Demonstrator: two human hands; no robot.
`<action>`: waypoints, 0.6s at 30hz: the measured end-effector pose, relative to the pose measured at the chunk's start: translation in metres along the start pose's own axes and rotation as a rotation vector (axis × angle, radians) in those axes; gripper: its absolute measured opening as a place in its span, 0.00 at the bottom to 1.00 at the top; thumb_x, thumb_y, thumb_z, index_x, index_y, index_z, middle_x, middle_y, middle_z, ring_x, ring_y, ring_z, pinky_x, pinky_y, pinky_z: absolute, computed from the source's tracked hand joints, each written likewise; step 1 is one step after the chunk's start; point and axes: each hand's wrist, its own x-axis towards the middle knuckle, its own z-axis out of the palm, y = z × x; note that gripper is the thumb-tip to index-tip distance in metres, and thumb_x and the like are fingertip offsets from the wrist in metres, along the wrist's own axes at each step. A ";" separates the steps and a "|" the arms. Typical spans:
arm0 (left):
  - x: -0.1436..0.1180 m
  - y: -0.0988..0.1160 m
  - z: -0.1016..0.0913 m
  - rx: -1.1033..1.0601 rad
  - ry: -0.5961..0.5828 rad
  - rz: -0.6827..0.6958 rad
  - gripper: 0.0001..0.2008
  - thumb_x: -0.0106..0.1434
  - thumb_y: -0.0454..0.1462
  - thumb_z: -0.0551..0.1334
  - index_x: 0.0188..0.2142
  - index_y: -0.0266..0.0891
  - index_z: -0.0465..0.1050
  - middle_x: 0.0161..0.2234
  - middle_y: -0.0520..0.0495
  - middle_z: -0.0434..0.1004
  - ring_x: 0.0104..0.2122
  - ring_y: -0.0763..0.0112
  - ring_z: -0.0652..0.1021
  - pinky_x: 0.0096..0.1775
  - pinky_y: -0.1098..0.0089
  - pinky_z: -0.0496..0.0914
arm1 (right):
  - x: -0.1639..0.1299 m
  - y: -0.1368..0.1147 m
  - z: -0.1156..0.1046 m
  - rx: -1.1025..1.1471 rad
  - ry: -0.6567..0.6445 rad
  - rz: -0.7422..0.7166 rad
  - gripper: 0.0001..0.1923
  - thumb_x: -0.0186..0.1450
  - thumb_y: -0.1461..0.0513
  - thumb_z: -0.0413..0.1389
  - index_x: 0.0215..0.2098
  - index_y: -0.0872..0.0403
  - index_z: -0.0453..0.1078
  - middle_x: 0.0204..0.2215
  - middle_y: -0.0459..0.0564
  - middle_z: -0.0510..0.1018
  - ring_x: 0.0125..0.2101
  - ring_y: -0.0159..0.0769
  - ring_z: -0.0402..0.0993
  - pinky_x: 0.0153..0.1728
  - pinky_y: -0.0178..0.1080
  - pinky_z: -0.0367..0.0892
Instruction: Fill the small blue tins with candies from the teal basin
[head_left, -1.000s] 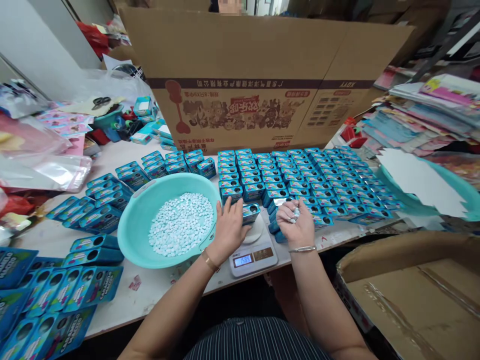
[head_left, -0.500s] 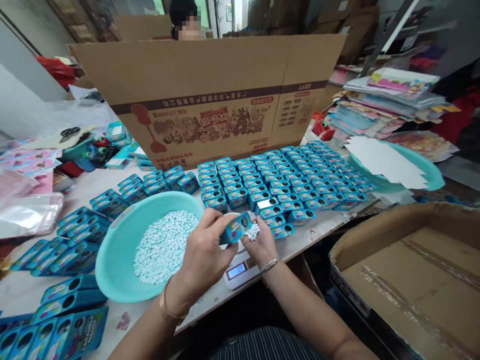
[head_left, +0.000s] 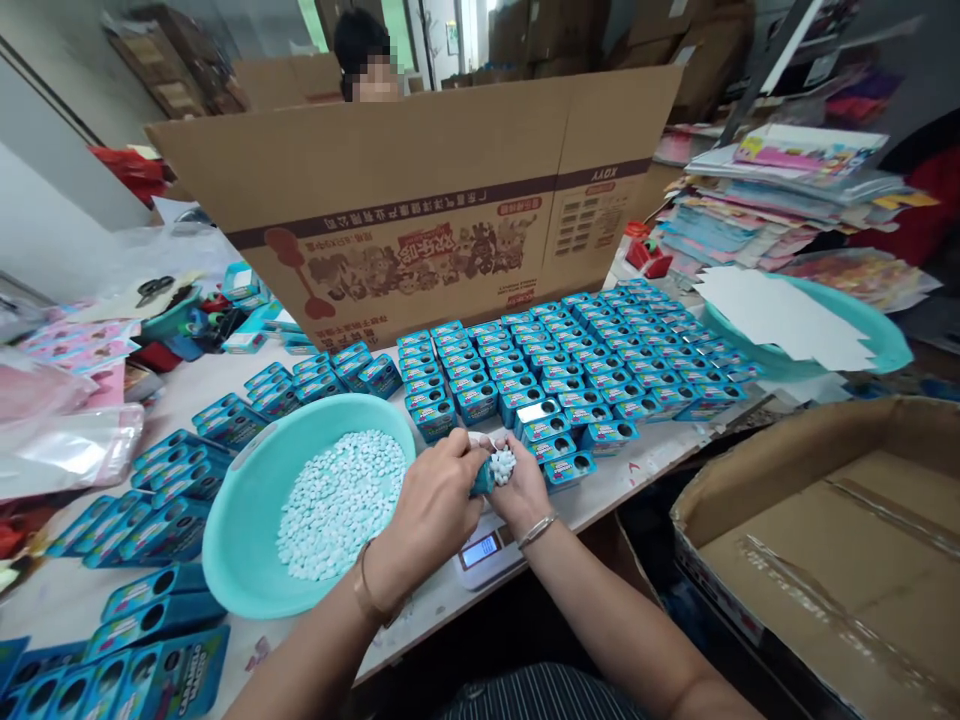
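Above the scale [head_left: 487, 550], left hand [head_left: 435, 500] pinches a small blue box [head_left: 482, 478], touching right hand [head_left: 517, 490] cupped around white candies [head_left: 502, 465].

basin [head_left: 247, 520]: showing turquoise
tablets [head_left: 341, 500]: looking pale white-blue
small boxes [head_left: 570, 360]: showing blue with multicoloured labels
carton [head_left: 420, 200]: showing brown with red print
table [head_left: 187, 385]: looking white
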 end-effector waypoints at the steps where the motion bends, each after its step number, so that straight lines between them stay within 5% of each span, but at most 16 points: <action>1: 0.000 -0.001 -0.001 -0.011 0.016 -0.011 0.23 0.52 0.26 0.57 0.47 0.43 0.74 0.36 0.46 0.69 0.32 0.63 0.73 0.34 0.65 0.70 | -0.001 -0.001 0.001 -0.001 0.013 0.007 0.17 0.67 0.64 0.48 0.19 0.52 0.59 0.18 0.45 0.73 0.22 0.30 0.74 0.27 0.33 0.73; 10: 0.002 -0.008 -0.009 -0.195 0.162 -0.057 0.17 0.55 0.30 0.61 0.44 0.44 0.75 0.38 0.48 0.71 0.35 0.65 0.76 0.37 0.67 0.72 | -0.008 -0.007 0.002 0.019 0.025 -0.009 0.14 0.66 0.65 0.52 0.22 0.53 0.60 0.18 0.41 0.70 0.19 0.30 0.71 0.23 0.34 0.72; 14: 0.002 -0.020 0.013 -0.318 0.320 -0.186 0.15 0.57 0.35 0.65 0.45 0.41 0.74 0.39 0.46 0.75 0.38 0.62 0.77 0.41 0.63 0.72 | -0.014 -0.023 -0.001 0.023 -0.016 -0.023 0.15 0.68 0.62 0.49 0.23 0.53 0.60 0.18 0.42 0.68 0.19 0.28 0.68 0.19 0.31 0.69; 18: 0.003 -0.028 0.050 -0.288 0.358 -0.297 0.14 0.56 0.36 0.66 0.43 0.41 0.73 0.41 0.45 0.79 0.44 0.56 0.77 0.56 0.49 0.63 | -0.022 -0.046 -0.004 0.063 -0.133 -0.017 0.17 0.72 0.60 0.43 0.25 0.52 0.59 0.18 0.40 0.64 0.13 0.24 0.56 0.11 0.26 0.54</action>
